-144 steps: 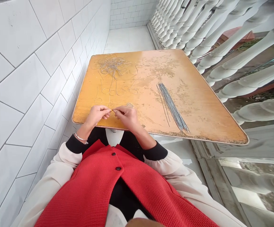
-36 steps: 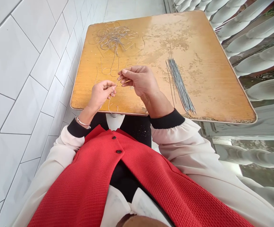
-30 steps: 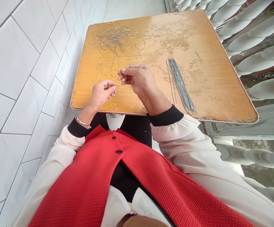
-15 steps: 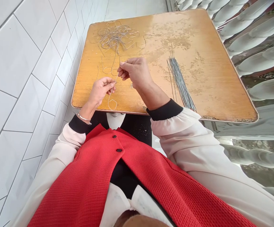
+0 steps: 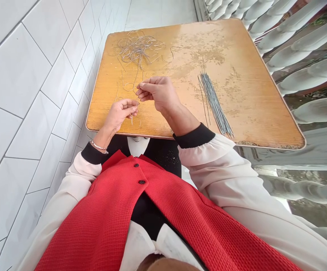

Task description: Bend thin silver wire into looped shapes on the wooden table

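Observation:
My left hand [image 5: 121, 113] pinches a thin wire [image 5: 132, 118] between thumb and fingertips, just above the near left part of the table. My right hand [image 5: 160, 92] is closed in a pinch on the same wire, a little higher and to the right. The wire's lower end hangs below my left fingers. Beyond my hands lies a tangled heap of bent wires [image 5: 139, 49], with a few loose curved pieces trailing toward me. A bundle of straight grey wires [image 5: 215, 103] rests to the right of my right forearm.
The worn wooden table [image 5: 250, 113] has peeling patches and a chipped near edge. A white tiled wall [image 5: 36, 75] runs close along the left. White balusters [image 5: 301, 56] line the right side.
My right hand has moved slightly left and nearer to my left hand. The wire's curled lower end now shows as a shorter, straighter piece. The view has shifted a little.

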`<state>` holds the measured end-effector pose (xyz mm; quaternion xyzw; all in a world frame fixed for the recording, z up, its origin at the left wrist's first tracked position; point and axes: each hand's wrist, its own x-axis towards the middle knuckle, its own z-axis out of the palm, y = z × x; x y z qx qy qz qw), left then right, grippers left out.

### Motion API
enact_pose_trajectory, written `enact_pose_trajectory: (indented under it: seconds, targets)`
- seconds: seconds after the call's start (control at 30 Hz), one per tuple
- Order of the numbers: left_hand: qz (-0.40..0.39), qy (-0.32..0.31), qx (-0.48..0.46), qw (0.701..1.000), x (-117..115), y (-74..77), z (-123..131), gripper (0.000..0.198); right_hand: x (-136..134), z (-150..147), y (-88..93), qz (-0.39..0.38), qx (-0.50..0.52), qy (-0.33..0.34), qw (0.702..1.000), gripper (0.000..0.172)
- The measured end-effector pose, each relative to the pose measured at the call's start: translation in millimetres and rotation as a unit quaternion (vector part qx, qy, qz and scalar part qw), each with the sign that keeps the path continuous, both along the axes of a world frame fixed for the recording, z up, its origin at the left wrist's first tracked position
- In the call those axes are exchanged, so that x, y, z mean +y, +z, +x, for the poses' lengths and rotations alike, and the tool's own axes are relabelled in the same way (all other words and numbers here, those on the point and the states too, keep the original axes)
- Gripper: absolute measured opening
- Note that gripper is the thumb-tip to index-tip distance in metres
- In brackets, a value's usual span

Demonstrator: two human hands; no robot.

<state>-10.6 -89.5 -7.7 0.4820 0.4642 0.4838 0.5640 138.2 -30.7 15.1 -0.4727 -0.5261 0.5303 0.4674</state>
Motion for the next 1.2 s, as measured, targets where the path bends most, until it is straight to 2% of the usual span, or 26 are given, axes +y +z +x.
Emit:
enact_pose_trajectory:
  seconds: [0.17, 0.43, 0.57, 0.97, 1.2]
  targets:
    - [0.01, 0.041, -0.002, 0.999, -2, -0.4, 0, 0.014, -1, 0, -0.6, -0.013, 0.023, 0.002, 1.0, 0.023]
    - [-0.043, 0.034, -0.042, 0.998, 1, -0.8, -1, 0.014, -5, 1, 1.5, -0.022, 0.022, 0.036, 0.999, 0.024]
    - [-0.041, 0.033, -0.05, 0.997, 0, 1.0, 1, 0.017, -6, 0, -0.4, -0.023, 0.023, 0.048, 0.998, 0.026]
    - [-0.017, 0.042, -0.04, 0.998, 1, -5.2, 2, 0.015, -1, 2, 1.1, -0.078, 0.048, 0.04, 0.995, 0.02]
    - [-0.027, 0.008, -0.044, 0.999, -2, -4.8, 1, 0.014, 4, 5, 2.4, -0.053, 0.042, 0.012, 0.998, 0.029]
